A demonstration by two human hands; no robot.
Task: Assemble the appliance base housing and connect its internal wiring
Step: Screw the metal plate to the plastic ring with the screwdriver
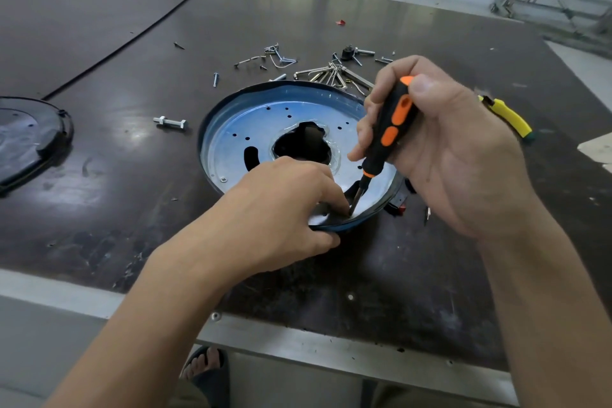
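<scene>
Silvery-blue round metal base housing, dark-rimmed, lying flat on the dark brown scuffed surface, about centre. Large irregular cut-out in the middle, one curved slot beside it, small holes scattered over the plate, one screw seated near the left rim.

Left hand on the near rim of the base housing: thumb outside the edge, fingers curled over onto the plate, pinching the rim. Fingertips just beside the tool tip.

Right hand wrapped round the black-and-orange plastic-handled screwdriver, held steeply, thumb by the handle's top end. Metal shaft angled down to the near-right part of the plate, tip at the inner rim. On a screw or not: cannot tell, fingers in the way.

Small black part with a red piece poking out under the right edge of the base housing.

Behind the base housing: loose silver screws and bent pins, bunch of silver hex keys. Silver bolt with a nut to the left, apart. Black round plastic cover at the far left edge. Yellow-handled tool to the right, partly behind the right hand. Tiny red scrap farther back. Foot in a dark sandal below the front edge.
</scene>
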